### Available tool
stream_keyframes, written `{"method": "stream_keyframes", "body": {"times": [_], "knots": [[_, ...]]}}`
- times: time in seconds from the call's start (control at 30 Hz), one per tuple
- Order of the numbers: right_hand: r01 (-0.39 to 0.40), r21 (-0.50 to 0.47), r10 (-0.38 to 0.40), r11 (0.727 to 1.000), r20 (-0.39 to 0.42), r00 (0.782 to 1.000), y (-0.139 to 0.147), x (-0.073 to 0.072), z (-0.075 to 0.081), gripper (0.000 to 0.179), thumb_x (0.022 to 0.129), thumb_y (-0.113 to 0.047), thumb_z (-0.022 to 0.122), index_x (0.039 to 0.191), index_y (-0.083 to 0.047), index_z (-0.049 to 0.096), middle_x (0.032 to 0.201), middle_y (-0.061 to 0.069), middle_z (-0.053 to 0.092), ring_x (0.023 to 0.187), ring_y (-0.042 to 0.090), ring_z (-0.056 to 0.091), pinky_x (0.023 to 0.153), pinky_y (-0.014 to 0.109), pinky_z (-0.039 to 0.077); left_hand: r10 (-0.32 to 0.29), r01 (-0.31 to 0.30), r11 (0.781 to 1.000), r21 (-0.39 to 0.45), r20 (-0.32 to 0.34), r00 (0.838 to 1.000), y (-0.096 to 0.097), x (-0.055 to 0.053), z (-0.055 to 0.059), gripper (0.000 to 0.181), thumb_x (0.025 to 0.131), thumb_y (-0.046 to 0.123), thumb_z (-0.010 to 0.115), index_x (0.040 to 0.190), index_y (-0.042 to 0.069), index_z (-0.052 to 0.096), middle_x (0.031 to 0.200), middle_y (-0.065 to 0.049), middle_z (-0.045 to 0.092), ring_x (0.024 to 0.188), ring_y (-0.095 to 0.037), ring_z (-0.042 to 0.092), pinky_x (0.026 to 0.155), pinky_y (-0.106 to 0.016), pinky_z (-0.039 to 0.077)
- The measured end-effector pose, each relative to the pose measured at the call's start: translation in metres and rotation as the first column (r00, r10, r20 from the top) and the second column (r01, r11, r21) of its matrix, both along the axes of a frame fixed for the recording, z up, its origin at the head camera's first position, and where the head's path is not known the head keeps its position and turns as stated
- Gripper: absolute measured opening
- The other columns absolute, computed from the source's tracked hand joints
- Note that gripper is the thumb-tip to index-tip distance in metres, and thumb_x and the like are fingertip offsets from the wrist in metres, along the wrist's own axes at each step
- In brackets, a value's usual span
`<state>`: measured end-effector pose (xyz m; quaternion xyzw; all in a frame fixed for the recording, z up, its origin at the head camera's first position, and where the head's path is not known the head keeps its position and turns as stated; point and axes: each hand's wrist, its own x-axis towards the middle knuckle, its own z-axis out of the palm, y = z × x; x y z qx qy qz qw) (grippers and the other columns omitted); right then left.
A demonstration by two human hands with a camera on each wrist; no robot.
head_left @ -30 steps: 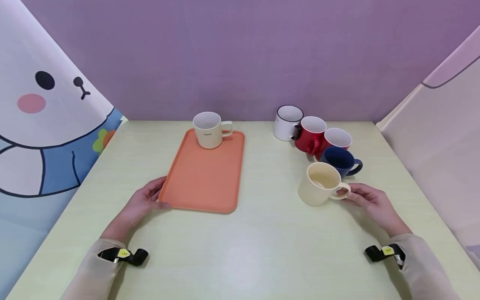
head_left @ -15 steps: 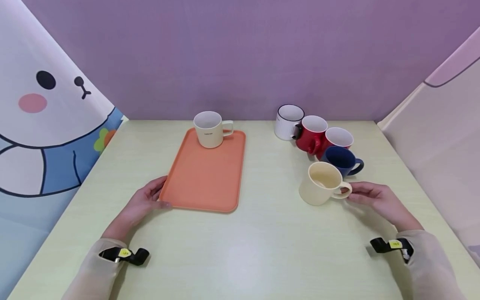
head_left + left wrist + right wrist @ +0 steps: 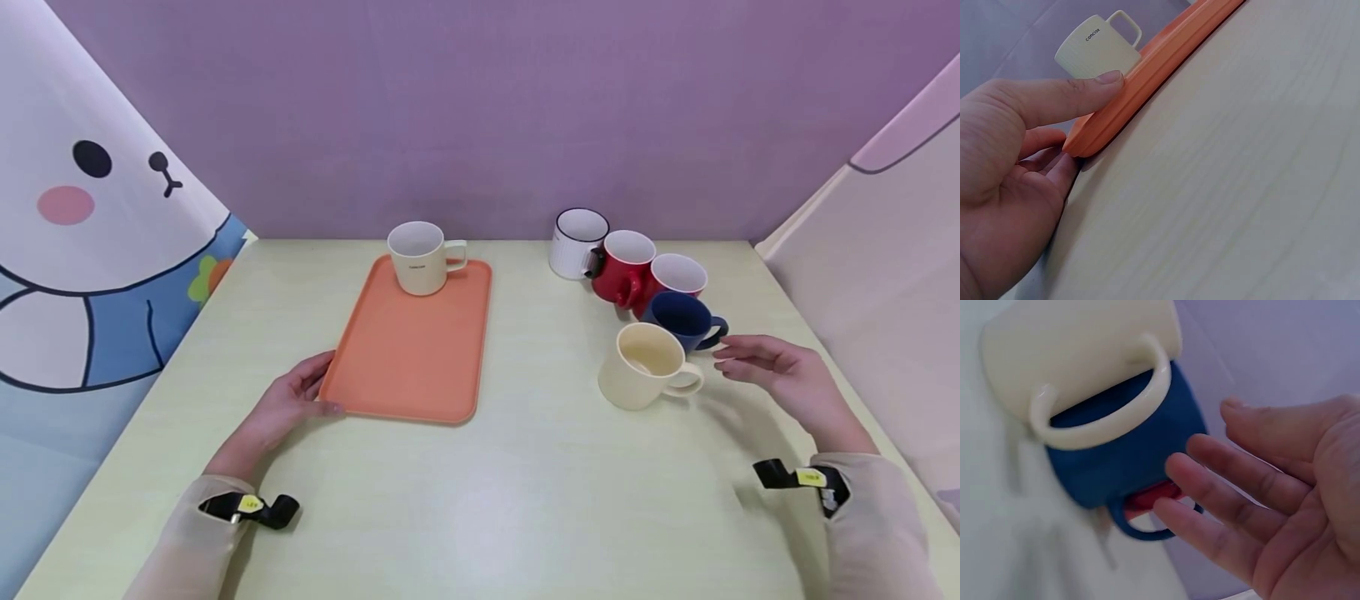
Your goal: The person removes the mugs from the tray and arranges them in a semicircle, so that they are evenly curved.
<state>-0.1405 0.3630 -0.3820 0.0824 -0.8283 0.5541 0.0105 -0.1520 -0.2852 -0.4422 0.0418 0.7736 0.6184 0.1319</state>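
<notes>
So the right hand point(image 3: 787, 375) is hovering with its fingers loosely spread and holding nothing, fingertips pointing left toward the mugs. The cream mug point(image 3: 643, 365) sits just to its left on the bench point(image 3: 525, 500), upright, with its handle sticking out to the right, so the handle is the part closest to the fingers. There's a small gap between them, no contact. In the right wrist view the blue mug point(image 3: 1122, 462) sits right behind the cream one, and the fingers are about level with it too, so it's hard to call which of the two the hand is lined up on.

The left hand point(image 3: 288, 404) is way over on the other side, thumb on top of the rim of the orange tray point(image 3: 408, 358) at its near left corner, fingers tucked under the edge. The tray's long axis runs away from the person.

Count: six mugs total. One white mug point(image 3: 417, 257) on the tray's far end, five off it on the right: cream, blue, two red mugs point(image 3: 622, 267), one white mug with dark rim point(image 3: 576, 242). One tray.
</notes>
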Motion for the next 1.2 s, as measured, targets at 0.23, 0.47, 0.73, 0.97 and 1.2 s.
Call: {"method": "stream_keyframes", "body": {"times": [0.23, 0.47, 0.73, 0.97, 1.2], "knots": [[0.035, -0.143, -0.05, 0.989, -0.098, 0.994, -0.015, -0.003, 0.022, 0.038, 0.089, 0.013, 0.064, 0.119, -0.01, 0.071, 0.097, -0.005, 0.075, 0.084, 0.005, 0.072, 0.074, 0.016, 0.057, -0.007, 0.007, 1.0, 0.016, -0.012, 1.0, 0.0, -0.001, -0.001, 0.088, 0.083, -0.011, 0.071, 0.155, -0.006, 0.022, 0.159, -0.026, 0.023, 0.146, -0.042, 0.021, 0.099, -0.013, 0.043], [0.071, -0.076, -0.082, 0.995, -0.144, 0.986, -0.036, -0.016, 0.039, 0.038, 0.09, 0.008, 0.067, 0.119, -0.015, 0.071, 0.096, -0.009, 0.074, 0.081, 0.004, 0.071, 0.073, 0.013, 0.055, -0.005, 0.005, 1.0, 0.021, -0.017, 1.0, 0.0, -0.001, -0.002, 0.088, 0.082, -0.012, 0.071, 0.155, -0.006, 0.021, 0.159, -0.027, 0.022, 0.146, -0.042, 0.02, 0.098, -0.013, 0.043], [-0.034, -0.178, -0.007, 0.984, -0.223, 0.975, -0.067, -0.032, 0.05, 0.039, 0.088, 0.012, 0.066, 0.119, -0.01, 0.072, 0.095, -0.006, 0.074, 0.082, 0.005, 0.071, 0.074, 0.015, 0.056, -0.008, 0.008, 1.0, 0.027, -0.02, 1.0, 0.001, 0.0, -0.001, 0.087, 0.082, -0.013, 0.071, 0.154, -0.007, 0.022, 0.159, -0.027, 0.022, 0.146, -0.042, 0.021, 0.098, -0.013, 0.043], [-0.013, -0.105, -0.016, 0.994, -0.263, 0.965, -0.093, -0.045, 0.055, 0.041, 0.087, 0.013, 0.068, 0.119, -0.012, 0.072, 0.095, -0.009, 0.073, 0.084, 0.003, 0.07, 0.077, 0.013, 0.055, -0.009, 0.009, 1.0, 0.021, -0.017, 1.0, 0.001, 0.0, -0.001, 0.087, 0.083, -0.013, 0.07, 0.155, -0.006, 0.022, 0.159, -0.026, 0.022, 0.146, -0.042, 0.021, 0.099, -0.013, 0.042], [-0.002, -0.052, -0.012, 0.999, -0.271, 0.963, -0.119, -0.056, 0.059, 0.036, 0.088, 0.008, 0.07, 0.123, 0.0, 0.067, 0.094, -0.012, 0.072, 0.083, 0.003, 0.068, 0.076, 0.013, 0.054, -0.007, 0.008, 1.0, 0.02, -0.014, 1.0, -0.001, -0.001, -0.002, 0.087, 0.082, -0.013, 0.07, 0.154, -0.006, 0.022, 0.159, -0.027, 0.022, 0.146, -0.042, 0.02, 0.098, -0.013, 0.042]]}}
